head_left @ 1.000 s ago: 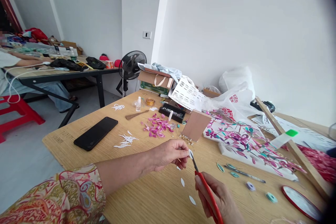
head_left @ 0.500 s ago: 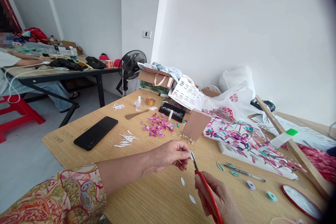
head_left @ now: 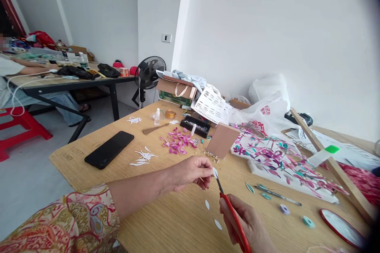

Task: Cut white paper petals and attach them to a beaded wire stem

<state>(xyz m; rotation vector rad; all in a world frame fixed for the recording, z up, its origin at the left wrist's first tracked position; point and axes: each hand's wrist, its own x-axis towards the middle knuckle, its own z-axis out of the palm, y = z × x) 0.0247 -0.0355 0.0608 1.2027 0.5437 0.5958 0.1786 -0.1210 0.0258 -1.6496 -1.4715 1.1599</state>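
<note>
Between thumb and fingers, my left hand [head_left: 192, 172] pinches a small white paper petal [head_left: 215, 172]. My right hand [head_left: 245, 221] grips red-handled scissors [head_left: 236, 217], whose blades meet the petal's edge. Below my left hand, a leaf-shaped white cutout [head_left: 207, 204] and another white cutout [head_left: 218, 224] lie on the wooden table [head_left: 166, 221]. A pile of thin white paper slivers [head_left: 144, 155] rests left of my left hand. Pink petals [head_left: 178, 141] are heaped farther back.
A black phone [head_left: 109, 149] lies at the left. Purple flower stems [head_left: 276, 158] rest on white foam at the right, near a pen-like tool [head_left: 282, 196], thread spools [head_left: 308, 221] and a red-rimmed round dish [head_left: 341, 227]. Another person's arm [head_left: 32, 69] reaches over the far table.
The scissor blades and the petal have shifted slightly left. My left hand keeps its pinch, moved very little. The whole view has drifted slightly.
</note>
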